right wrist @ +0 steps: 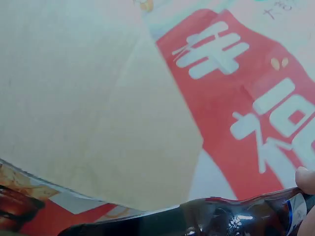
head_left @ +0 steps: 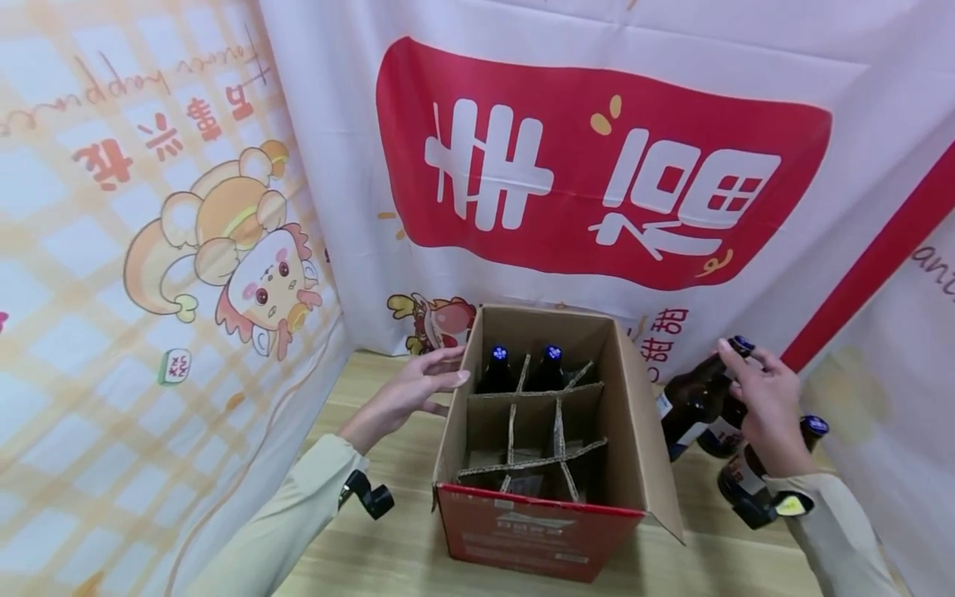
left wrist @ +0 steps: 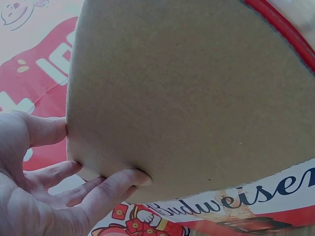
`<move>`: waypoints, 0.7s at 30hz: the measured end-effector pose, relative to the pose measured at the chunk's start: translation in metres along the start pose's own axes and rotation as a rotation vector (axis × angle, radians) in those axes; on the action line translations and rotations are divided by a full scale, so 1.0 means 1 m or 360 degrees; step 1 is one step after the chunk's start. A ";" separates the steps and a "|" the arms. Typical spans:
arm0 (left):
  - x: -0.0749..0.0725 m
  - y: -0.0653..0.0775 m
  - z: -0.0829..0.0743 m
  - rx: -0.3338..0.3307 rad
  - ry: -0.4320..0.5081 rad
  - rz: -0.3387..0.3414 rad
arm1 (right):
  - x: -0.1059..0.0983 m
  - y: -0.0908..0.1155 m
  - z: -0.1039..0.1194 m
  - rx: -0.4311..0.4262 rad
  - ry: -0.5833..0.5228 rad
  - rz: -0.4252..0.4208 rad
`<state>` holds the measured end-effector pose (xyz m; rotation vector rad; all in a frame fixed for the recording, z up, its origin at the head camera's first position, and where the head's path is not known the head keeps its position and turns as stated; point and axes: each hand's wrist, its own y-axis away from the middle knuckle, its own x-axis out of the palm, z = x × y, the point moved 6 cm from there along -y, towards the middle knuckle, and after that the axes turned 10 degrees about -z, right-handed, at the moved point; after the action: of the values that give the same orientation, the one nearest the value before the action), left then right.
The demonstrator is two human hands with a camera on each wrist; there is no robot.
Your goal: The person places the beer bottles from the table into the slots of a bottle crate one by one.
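Brown cardboard, printed red on its front, is forming the open-topped box (head_left: 537, 539) that is standing between the two hands on a pale wood-grained table (head_left: 351, 547). The left hand (head_left: 410, 388), fingers apart, is touching a plain brown cardboard flap (left wrist: 187, 108) at the box's side; just below its fingertips, black script on a white and red panel (left wrist: 246, 196) is reading "Budweiser". The right hand (head_left: 768, 398) is clamping its fingers and thumb round the neck of a dark brown glass bottle with a blue cap (head_left: 694, 406), which is tilting beside the box's right flap (head_left: 649, 423); its pale labels are showing too small to read. Below that hand, two more brown bottles are standing, one behind the held bottle (head_left: 722, 437) and one under the wrist (head_left: 741, 471). Rightward from the left hand, inside the box, two blue-capped bottles (head_left: 550, 369) are occupying far compartments among grey-brown cardboard dividers (head_left: 533, 391). White characters on the box's front are staying too blurred to read. Beyond both hands, a white cloth curtain (head_left: 328, 108) is showing a red patch (head_left: 574, 157) with large white Chinese characters, one being 福
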<state>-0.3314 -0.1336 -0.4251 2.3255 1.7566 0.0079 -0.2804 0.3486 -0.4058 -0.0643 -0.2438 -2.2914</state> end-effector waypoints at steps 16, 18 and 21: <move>0.002 0.004 -0.002 0.0015 -0.0024 0.0009 | -0.008 0.036 0.069 -0.0682 0.0404 -0.0063; 0.001 0.006 -0.003 0.0014 -0.0027 0.0002 | -0.004 0.045 0.078 -0.0769 0.0483 -0.0083; 0.000 0.006 -0.004 0.0017 -0.0028 -0.0004 | 0.003 0.057 0.092 -0.0882 0.0518 -0.0100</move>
<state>-0.3259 -0.1344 -0.4198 2.3235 1.7555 -0.0221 -0.2430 0.3272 -0.3065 0.0348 0.5654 -2.3254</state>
